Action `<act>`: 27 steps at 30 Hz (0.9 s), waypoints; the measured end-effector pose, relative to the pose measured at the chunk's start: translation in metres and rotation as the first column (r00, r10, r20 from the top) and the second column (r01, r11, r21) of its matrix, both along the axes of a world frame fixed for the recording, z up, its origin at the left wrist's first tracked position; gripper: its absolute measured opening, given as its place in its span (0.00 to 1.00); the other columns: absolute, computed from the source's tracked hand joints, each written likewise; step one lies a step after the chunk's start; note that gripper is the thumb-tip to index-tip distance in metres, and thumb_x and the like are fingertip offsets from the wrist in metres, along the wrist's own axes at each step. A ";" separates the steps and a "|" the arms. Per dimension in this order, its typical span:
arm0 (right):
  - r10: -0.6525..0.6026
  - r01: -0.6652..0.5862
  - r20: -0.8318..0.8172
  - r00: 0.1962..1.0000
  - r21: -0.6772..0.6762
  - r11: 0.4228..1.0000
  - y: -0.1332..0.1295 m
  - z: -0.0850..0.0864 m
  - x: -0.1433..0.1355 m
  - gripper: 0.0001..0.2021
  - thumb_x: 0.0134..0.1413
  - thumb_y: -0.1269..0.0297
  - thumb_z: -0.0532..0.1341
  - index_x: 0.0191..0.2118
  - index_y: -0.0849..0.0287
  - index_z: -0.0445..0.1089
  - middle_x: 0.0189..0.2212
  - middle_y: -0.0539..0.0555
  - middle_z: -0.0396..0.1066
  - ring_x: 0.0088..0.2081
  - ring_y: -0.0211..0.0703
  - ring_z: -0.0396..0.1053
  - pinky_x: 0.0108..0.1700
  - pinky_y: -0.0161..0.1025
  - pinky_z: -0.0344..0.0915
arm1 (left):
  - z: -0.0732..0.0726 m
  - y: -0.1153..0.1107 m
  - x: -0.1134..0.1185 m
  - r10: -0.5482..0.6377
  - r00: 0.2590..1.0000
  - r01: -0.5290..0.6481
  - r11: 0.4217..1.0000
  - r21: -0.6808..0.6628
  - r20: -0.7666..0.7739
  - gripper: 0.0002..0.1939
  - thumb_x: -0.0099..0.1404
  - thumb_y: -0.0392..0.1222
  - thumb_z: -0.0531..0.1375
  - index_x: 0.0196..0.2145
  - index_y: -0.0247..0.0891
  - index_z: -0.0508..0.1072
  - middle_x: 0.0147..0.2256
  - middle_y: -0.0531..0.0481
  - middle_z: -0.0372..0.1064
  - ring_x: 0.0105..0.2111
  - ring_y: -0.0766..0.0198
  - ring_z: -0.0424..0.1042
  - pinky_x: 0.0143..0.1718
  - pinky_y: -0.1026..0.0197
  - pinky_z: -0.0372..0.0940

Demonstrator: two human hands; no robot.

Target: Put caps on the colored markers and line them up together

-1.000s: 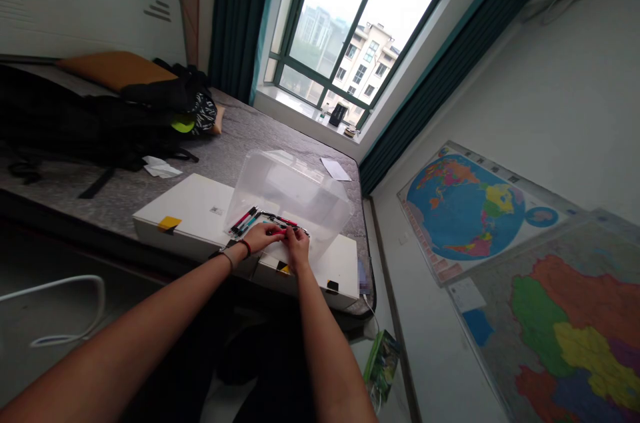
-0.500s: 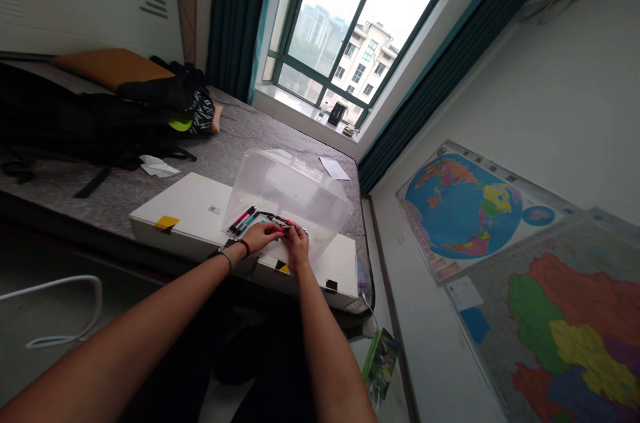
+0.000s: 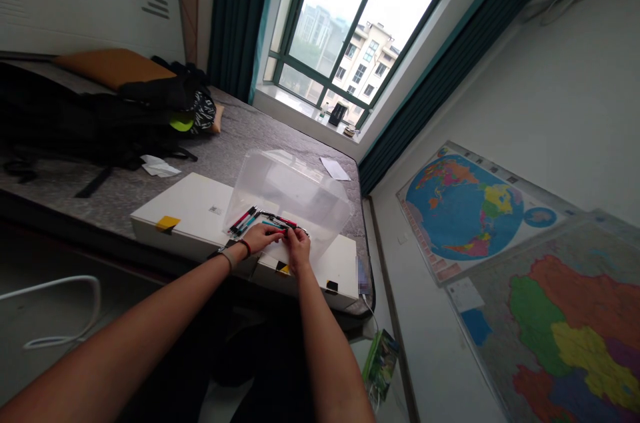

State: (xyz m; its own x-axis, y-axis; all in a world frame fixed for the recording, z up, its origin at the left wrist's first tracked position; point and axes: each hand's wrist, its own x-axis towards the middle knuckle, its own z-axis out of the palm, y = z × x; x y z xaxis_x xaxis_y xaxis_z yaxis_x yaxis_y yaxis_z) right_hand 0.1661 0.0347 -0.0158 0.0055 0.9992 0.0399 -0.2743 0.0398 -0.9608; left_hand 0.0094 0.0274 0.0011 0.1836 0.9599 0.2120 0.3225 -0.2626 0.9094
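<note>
A clear plastic box lies open towards me on the white cartons. Several pens, with red, black and teal barrels, are in its near left part. My left hand, with bands at the wrist, reaches in with fingers pinched on a small red and dark pen. Close against it, my right hand is also closed, its fingertips on the same pen. My fingers cover most of that pen. More pens lie just beyond both hands.
White cartons with yellow and black tabs sit along the edge of the grey mattress. A black bag and white paper lie to the left. Wall maps hang at the right; a window is ahead.
Both hands stay at the same place over the box. Their fingers have shifted slightly around the pen, and less red shows between them now.
</note>
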 end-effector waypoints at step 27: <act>-0.025 0.025 0.012 1.000 -0.006 1.000 -0.005 0.007 -0.003 0.16 0.52 0.53 0.59 0.33 0.63 0.70 0.21 0.51 0.72 0.22 0.36 0.68 0.24 0.31 0.64 | -0.013 0.015 -0.006 0.209 0.793 -0.075 0.966 -0.249 0.572 0.22 0.60 0.62 0.53 0.31 0.37 0.65 0.22 0.49 0.71 0.19 0.67 0.66 0.22 0.63 0.59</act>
State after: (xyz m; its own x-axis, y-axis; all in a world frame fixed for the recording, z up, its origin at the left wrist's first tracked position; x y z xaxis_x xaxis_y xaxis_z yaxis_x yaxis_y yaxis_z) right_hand 0.1631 0.0295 -0.0089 0.0302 0.9990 0.0340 -0.2619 0.0407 -0.9642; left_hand 0.0033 0.0426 -0.0121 -0.0542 0.9980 0.0314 -0.2744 -0.0452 0.9606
